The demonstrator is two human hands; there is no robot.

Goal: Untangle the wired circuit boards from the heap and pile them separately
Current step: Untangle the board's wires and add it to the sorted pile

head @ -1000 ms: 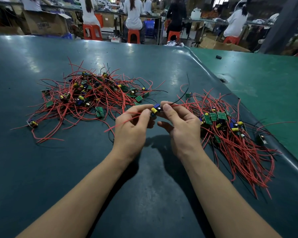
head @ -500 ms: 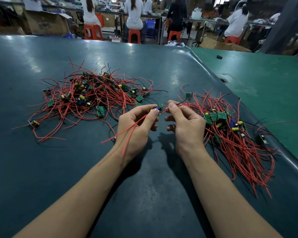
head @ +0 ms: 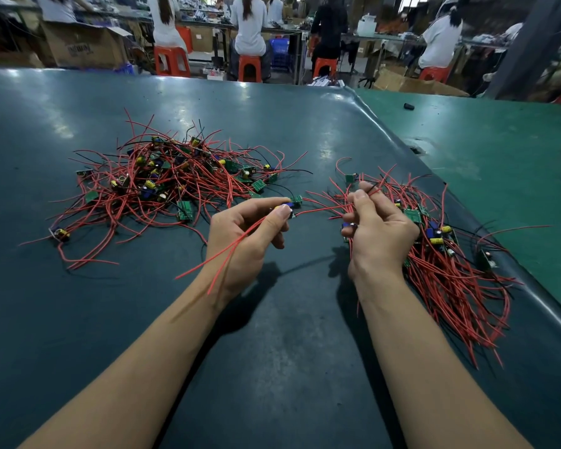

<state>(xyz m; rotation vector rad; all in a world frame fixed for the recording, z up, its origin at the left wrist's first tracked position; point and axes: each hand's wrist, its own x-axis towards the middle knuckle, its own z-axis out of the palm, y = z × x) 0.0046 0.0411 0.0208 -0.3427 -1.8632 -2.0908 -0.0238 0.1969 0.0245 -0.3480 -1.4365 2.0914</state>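
**Two boards, two hands: the pair comes apart**

Two hands that met over a single cluster a second ago now stand well apart above the table (head: 272, 367). The left hand (head: 246, 234) has its grip closed in a pinch on one wired circuit board (head: 289, 209), whose red leads (head: 227, 254) trail back across the wrist. The right hand (head: 379, 228) has drawn away toward the sorted pile (head: 450, 270); its grip is curled round a second board (head: 348, 226) and the wires rising past its fingertips. One red wire (head: 321, 207) spans the gap between the hands, nearly taut, which suggests the two units are close to separated but not yet free. The tangled heap (head: 162, 186) lies to the left, just beyond the left hand, and looks no smaller than half a second ago. The likely next need is to slip that bridging wire clear, then lay each board on the right-hand pile.
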